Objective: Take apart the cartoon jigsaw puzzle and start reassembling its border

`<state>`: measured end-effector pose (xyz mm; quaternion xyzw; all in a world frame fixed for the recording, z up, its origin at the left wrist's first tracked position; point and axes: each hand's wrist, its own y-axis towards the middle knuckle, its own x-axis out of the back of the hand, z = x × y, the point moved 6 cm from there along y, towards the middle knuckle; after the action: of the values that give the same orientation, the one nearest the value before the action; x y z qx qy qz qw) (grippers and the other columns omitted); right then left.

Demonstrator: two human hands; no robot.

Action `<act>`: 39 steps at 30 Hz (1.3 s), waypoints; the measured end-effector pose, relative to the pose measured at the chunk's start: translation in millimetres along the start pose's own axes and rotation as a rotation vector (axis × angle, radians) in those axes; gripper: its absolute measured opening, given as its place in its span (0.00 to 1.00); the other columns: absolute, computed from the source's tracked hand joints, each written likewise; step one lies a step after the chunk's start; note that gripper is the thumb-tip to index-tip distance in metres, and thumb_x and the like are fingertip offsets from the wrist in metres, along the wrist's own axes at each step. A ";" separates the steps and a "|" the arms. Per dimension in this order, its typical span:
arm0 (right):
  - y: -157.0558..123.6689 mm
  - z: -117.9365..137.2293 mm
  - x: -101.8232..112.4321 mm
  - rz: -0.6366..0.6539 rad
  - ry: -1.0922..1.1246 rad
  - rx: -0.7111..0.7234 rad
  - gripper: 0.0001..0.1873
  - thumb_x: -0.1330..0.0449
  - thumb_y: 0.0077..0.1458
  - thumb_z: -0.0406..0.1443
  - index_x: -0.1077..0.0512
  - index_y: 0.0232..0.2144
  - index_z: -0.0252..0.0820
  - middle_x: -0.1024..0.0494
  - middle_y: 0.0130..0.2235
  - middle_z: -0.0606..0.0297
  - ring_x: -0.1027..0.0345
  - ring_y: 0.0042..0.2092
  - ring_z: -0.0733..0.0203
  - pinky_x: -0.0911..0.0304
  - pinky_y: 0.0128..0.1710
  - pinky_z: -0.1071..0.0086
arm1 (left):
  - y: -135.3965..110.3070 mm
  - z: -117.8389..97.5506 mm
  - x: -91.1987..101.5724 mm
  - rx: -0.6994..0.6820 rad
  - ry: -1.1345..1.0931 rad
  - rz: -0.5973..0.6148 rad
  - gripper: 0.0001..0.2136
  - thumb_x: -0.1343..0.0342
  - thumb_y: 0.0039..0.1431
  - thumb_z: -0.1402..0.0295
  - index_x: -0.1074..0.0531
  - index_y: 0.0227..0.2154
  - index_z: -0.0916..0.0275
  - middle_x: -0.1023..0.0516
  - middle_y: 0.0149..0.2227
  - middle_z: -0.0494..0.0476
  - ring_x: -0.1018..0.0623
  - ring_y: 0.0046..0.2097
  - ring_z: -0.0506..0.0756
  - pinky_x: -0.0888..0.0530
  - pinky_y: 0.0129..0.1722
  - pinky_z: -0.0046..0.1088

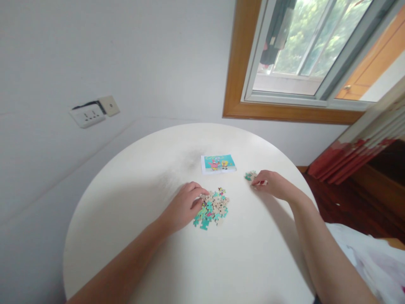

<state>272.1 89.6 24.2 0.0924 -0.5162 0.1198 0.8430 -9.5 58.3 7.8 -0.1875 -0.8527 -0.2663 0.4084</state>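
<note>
A loose pile of jigsaw puzzle pieces [216, 207] lies in the middle of the white round table [126, 236]. Some pieces show teal printed faces, others their plain beige backs. My left hand [183, 207] rests at the pile's left edge, fingers curved and apart, with the fingertips touching pieces. Further right, a smaller cluster of puzzle pieces [250, 175] sits beside my right hand [272, 184]. The fingers of that hand are pinched downward at the cluster's near side, on what looks like a puzzle piece; a bit of red and white shows under the palm.
Behind the pile lies a picture card [219, 164] with cartoon figures on teal. A white wall with a socket [88, 115] and a wood-framed window [240, 63] stand beyond the table. At right are a red and cream curtain [335, 164] and a white plastic bag [363, 253].
</note>
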 end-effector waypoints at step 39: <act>-12.1 110.3 -42.8 0.158 0.350 0.404 0.04 0.40 0.53 0.30 0.25 0.30 0.40 0.29 0.32 0.65 0.35 0.32 0.68 0.39 0.32 0.74 | -0.7 -0.8 -1.0 -0.031 0.007 0.007 0.12 0.51 0.58 0.76 0.28 0.43 0.62 0.30 0.42 0.58 0.30 0.46 0.56 0.33 0.49 0.35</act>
<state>163.4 42.6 35.2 0.1960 -0.3337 0.3001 0.8719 -8.8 57.3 7.2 -0.1960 -0.8463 -0.2788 0.4094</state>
